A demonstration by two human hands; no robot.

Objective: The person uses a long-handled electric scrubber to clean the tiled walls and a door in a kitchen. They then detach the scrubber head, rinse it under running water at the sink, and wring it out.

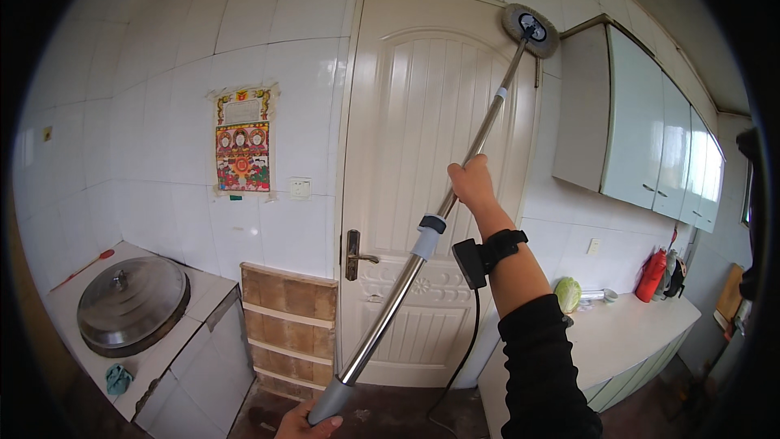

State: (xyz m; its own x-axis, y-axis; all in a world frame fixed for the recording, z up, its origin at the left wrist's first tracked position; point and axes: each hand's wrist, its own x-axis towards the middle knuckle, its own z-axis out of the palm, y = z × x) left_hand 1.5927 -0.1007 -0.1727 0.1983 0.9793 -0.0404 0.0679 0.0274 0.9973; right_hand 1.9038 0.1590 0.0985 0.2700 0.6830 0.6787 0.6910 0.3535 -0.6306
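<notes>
My right hand [473, 183] grips the upper metal tube of a telescopic mop pole [390, 312], above its grey locking collar. At the bottom of the view my left hand [309, 422] holds the pole's grey end grip. The pole slants up to the right. Its round mop head [531, 30], with a grey fluffy rim, lies over the top right corner of a cream panelled door [426, 103], by the door frame. The door is closed and has a dark metal handle [359, 255]. A black strapped device with a cable sits on my right forearm.
Right of the door hangs a wall cabinet [634, 116]. Below it, a counter [640, 341] holds a cabbage [568, 294] and a red flask [651, 275]. At left, a metal lid [133, 302] covers the stove; a wooden slatted panel [289, 323] leans beside it.
</notes>
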